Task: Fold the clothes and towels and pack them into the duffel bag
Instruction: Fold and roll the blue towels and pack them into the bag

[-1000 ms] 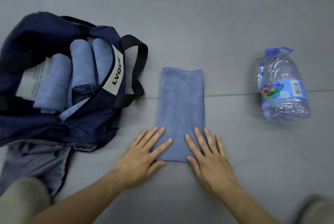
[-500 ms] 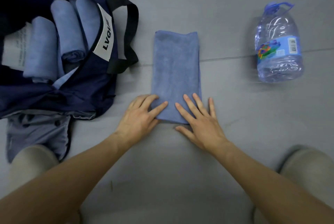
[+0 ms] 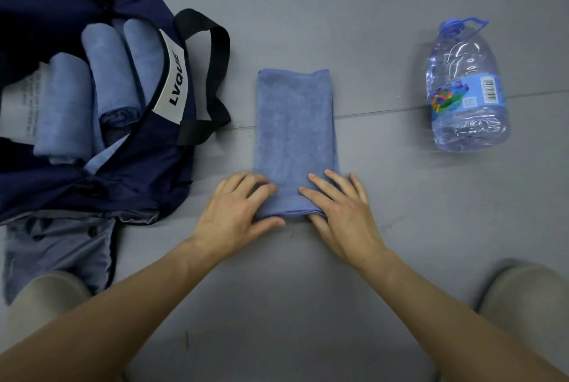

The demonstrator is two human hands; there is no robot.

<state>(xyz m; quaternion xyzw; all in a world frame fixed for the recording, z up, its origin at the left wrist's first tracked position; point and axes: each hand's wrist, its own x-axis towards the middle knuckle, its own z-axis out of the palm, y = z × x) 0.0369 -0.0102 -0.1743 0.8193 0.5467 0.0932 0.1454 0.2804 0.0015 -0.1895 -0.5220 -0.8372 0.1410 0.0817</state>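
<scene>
While three rolls (image 3: 106, 73) already lie in the open bag (image 3: 129, 184), a folded towel (image 3: 294, 122) lies on the floor (image 3: 369, 11) beside it. The left hand (image 3: 237, 215) curls round its near end and the right hand (image 3: 341, 212) presses flat on top. Rolling, packing and the garment (image 3: 61, 246) under the bag seem left.

The white tag (image 3: 174, 79) on the dark blue duffel bag (image 3: 147, 166) says LVQUE in black letters. It sits up and to the left of the fingers of the left hand (image 3: 237, 212), which grip the towel (image 3: 295, 129). A white sheet (image 3: 18, 104) in the bag has print too tiny to read. Up and right of the fingers of the right hand (image 3: 341, 212), the water bottle (image 3: 465, 52) has a blue label (image 3: 462, 98) with a barcode; its numbers are too small to read.
</scene>
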